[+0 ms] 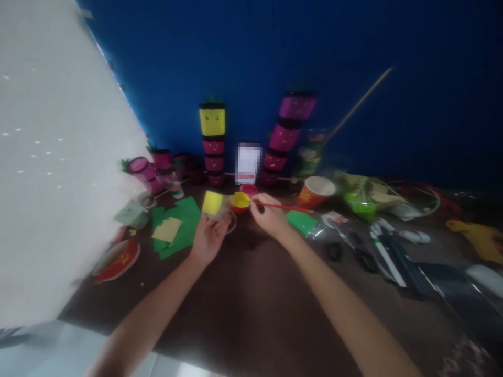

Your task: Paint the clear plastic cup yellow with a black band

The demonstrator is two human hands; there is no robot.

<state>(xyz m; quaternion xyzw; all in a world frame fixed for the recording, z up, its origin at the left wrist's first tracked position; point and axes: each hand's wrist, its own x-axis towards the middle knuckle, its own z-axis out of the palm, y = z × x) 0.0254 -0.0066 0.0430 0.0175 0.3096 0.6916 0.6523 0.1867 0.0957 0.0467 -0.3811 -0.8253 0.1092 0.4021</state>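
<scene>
My left hand [211,238] grips a small cup [213,202], partly painted bright yellow and pale elsewhere, held up above the table. Pinched in my right hand [269,214] is a thin paintbrush [293,207] with a red handle pointing right. The brush's tip is at a small pot of yellow paint [240,201], just right of the cup. Behind that pot sits a pink pot [248,190]. A clear round rim [233,222] shows beside my left fingers; what it belongs to is mostly hidden.
Stacked painted cups, one column topped in yellow [212,122] and one leaning magenta column [284,137], stand at the back around a phone [248,163]. Left are green sheets [188,220]; right are a red paper cup [316,191], scissors [364,258] and a yellow glue gun [477,240].
</scene>
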